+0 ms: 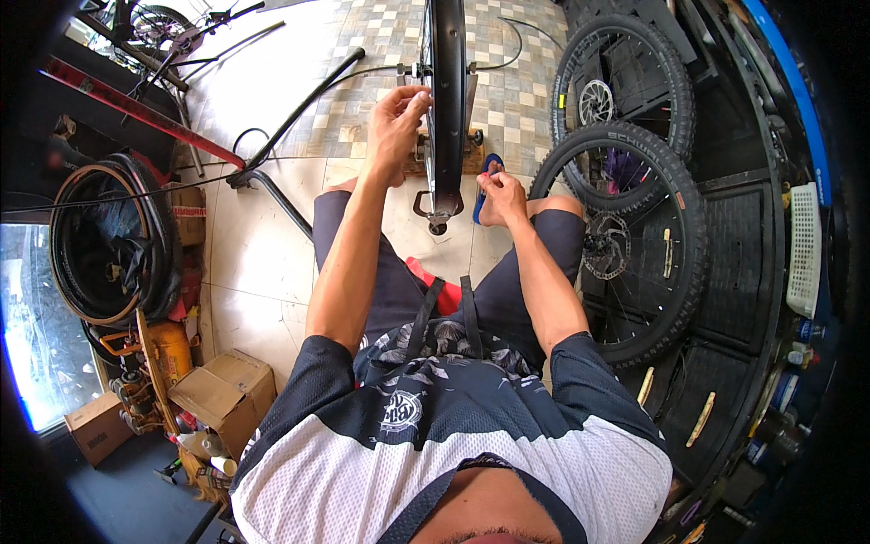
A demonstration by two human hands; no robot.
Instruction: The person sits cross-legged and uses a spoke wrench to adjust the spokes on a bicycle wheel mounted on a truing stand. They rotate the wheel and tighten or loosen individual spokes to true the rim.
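The left hand [396,127] has finger and thumb pinched together beside the black wheel [447,109]; I can't tell if they hold a spoke. The right hand [503,195] has its fingers curled together; I can't tell what's in them. The wheel stands up over a wooden base [472,161] at the near edge of the checked floor [521,104]. Two fat tyres [686,195] lean along the floor's right side. A cardboard box [210,385] sits by the pale tiles' [254,313] left edge.

Bright light from left, glare on floor [263,91], dark bent edges
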